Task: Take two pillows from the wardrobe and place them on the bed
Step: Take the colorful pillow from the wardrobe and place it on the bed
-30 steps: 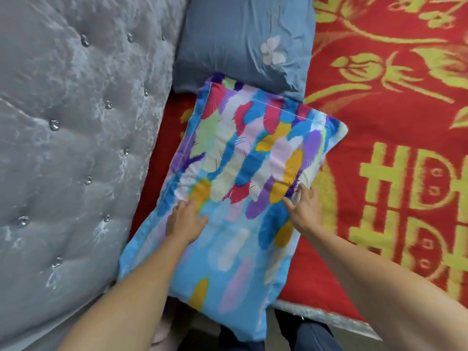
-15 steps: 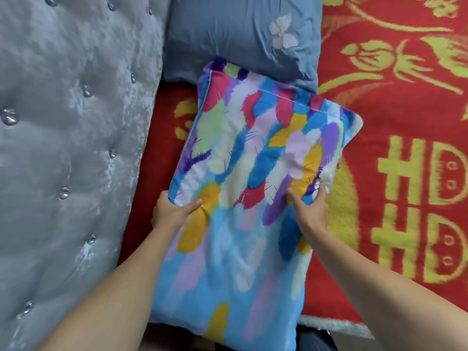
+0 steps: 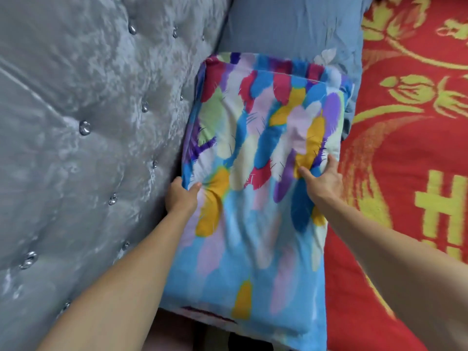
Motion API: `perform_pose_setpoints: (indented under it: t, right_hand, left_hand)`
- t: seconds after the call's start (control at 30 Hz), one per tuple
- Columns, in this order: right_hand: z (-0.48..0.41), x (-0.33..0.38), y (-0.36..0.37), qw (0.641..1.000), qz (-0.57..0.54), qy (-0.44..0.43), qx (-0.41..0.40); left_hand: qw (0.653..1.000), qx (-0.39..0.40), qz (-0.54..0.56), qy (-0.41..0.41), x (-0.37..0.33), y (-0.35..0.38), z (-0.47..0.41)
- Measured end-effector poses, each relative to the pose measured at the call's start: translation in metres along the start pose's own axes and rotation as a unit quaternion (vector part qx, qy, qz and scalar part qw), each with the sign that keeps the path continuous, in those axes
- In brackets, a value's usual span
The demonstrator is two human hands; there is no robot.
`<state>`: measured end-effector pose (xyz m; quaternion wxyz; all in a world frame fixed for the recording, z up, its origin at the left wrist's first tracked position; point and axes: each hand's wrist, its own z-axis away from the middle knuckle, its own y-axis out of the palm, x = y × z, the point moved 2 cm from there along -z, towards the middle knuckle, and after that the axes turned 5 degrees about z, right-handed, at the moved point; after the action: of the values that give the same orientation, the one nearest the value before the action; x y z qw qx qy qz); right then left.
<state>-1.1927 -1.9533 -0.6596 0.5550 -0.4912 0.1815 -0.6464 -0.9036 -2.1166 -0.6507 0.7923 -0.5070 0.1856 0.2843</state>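
- Bedspread point(image 3: 405, 173), red and gold, covers the bed beside a grey tufted headboard point(image 3: 88, 122).
- Feather-print pillow point(image 3: 258, 173) lies lengthwise away from the person, far end overlapping a blue pillow point(image 3: 291, 26).
- Left hand point(image 3: 181, 196) pinches its headboard-side edge; right hand point(image 3: 323, 181) grips the opposite edge, equally near.

We find one readable sign only: on the red bed cover point(image 3: 405, 158), woven in yellow at the right edge, part of a large Chinese double-happiness character point(image 3: 445, 211), cut off by the frame. Yellow floral scrollwork above it carries no lettering. We read no text, brand, label or number on the feather-print pillow point(image 3: 253, 198), the blue pillow point(image 3: 291, 24) or the grey tufted headboard point(image 3: 88, 122).
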Motion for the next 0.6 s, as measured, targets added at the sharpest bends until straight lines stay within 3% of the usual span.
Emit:
perform_pose_setpoints:
  t: [0.17, 0.23, 0.3, 0.37, 0.47, 0.6]
  right_hand:
    - [-0.026, -0.033, 0.009, 0.985, 0.136, -0.043, 0.102]
    - [-0.022, -0.029, 0.005, 0.964, 0.24, -0.108, 0.026]
    - [-0.004, -0.021, 0.011, 0.923, 0.292, -0.245, -0.048]
    - [0.021, -0.025, 0.033, 0.892, 0.302, -0.336, -0.022]
    - [0.041, -0.056, 0.07, 0.883, 0.341, -0.322, 0.025]
    - [0.033, -0.063, 0.083, 0.884, 0.343, -0.318, 0.017]
  left_hand:
    - [0.997, 0.017, -0.076, -0.006, 0.024, 0.021, -0.011]
    - [0.99, -0.03, -0.12, 0.065, 0.024, 0.015, 0.003]
    - [0.97, -0.062, -0.181, 0.148, 0.029, 0.016, 0.028]
    - [0.95, -0.019, -0.252, 0.184, 0.051, 0.024, 0.059]
    - [0.931, 0.064, -0.315, 0.17, 0.096, 0.031, 0.082]
    - [0.929, 0.08, -0.321, 0.166, 0.11, 0.033, 0.066]
